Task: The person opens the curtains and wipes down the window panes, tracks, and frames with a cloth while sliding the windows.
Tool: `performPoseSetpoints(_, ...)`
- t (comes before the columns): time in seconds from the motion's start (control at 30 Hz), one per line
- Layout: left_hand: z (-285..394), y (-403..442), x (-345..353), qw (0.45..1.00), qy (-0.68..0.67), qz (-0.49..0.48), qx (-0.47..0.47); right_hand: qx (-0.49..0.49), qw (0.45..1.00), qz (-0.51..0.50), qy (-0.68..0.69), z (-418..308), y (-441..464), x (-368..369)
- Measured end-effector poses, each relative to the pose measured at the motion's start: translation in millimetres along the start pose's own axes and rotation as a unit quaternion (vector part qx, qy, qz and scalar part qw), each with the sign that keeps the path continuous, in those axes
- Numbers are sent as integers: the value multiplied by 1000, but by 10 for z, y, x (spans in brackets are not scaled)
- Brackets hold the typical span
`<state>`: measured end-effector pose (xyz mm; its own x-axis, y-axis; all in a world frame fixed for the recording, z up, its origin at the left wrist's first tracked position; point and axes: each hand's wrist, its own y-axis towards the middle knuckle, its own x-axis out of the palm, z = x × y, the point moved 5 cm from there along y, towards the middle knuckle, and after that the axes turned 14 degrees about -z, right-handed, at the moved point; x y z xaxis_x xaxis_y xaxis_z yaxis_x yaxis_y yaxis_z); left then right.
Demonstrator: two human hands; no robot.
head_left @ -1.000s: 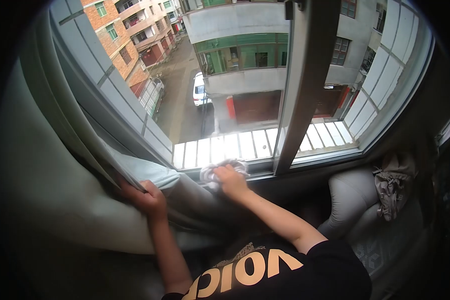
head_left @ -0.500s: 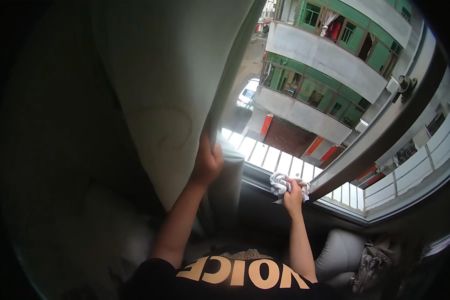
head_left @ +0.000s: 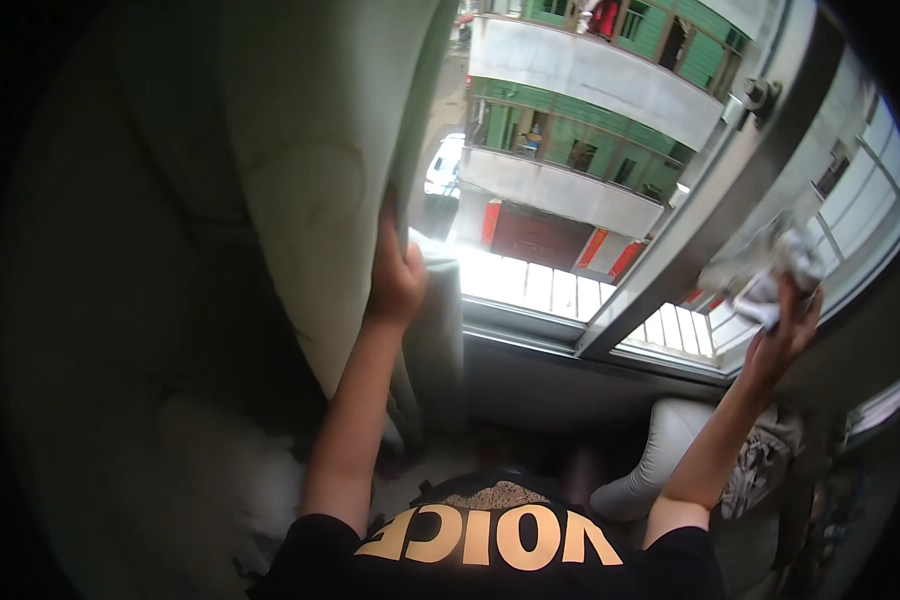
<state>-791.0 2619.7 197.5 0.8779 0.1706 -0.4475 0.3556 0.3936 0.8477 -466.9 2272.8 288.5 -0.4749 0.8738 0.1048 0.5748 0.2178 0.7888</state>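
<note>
My left hand (head_left: pixel 398 280) is closed on the edge of a pale green curtain (head_left: pixel 300 150), which hangs at the left of the window. Over on the right, my right hand (head_left: pixel 785 335) grips a crumpled white cloth (head_left: pixel 770 285), slightly smeared by motion. The cloth is in front of the right-hand window pane, close to its lower right side; I cannot tell whether it touches the glass. Between my hands stands the metal upright of the window frame (head_left: pixel 670 265), with a latch (head_left: pixel 760 95) higher up on it.
A window sill track (head_left: pixel 520 328) runs below the opening. A grey padded cushion (head_left: pixel 650 460) and a patterned fabric (head_left: pixel 760 470) lie beneath my right arm. Outside are white railings (head_left: pixel 540 290), a parked white vehicle (head_left: pixel 444 165) and a building with green windows (head_left: pixel 590 130).
My right hand has carried the cloth from the bottom of the frame upright out to the right-hand pane. My left hand keeps its hold on the curtain. The view has shifted to the right.
</note>
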Motion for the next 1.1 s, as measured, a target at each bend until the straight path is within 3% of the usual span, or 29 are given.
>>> performPoseSetpoints(0.07,36,9,20,1000,6,5,5,-111,986,44,-113,-484,479,85)
performPoseSetpoints(0.1,46,24,32,1000,-1,8,9,-86,983,60,-151,-664,632,201)
performPoseSetpoints(0.17,65,49,53,1000,-2,13,16,-112,988,15,-106,-581,1009,310)
performPoseSetpoints(0.23,52,42,79,999,41,24,14,-99,980,-69,-157,-269,1256,453)
performPoseSetpoints(0.3,35,15,101,998,54,25,6,-176,936,-18,-306,-229,1068,654)
performPoseSetpoints(0.37,14,-4,117,997,72,35,15,-164,957,-7,-238,-213,778,785)
performPoseSetpoints(0.5,47,3,107,997,66,35,26,-166,927,16,-336,162,70,802)
performPoseSetpoints(0.67,33,-36,184,997,75,23,17,0,947,-8,-320,960,-993,731)
performPoseSetpoints(0.77,28,-70,243,996,86,23,24,111,914,-9,-389,1357,-1702,764)
performPoseSetpoints(0.87,-31,-59,275,997,74,22,28,138,914,-63,-376,1881,-2384,710)
performPoseSetpoints(0.97,-7,-49,269,995,95,22,20,44,931,-42,-361,1978,-2591,717)
performPoseSetpoints(1.0,-27,-54,275,995,98,24,11,108,940,-58,-318,2055,-2586,701)
performPoseSetpoints(1.1,-52,-56,283,993,109,34,11,113,939,-103,-308,2085,-2537,568)
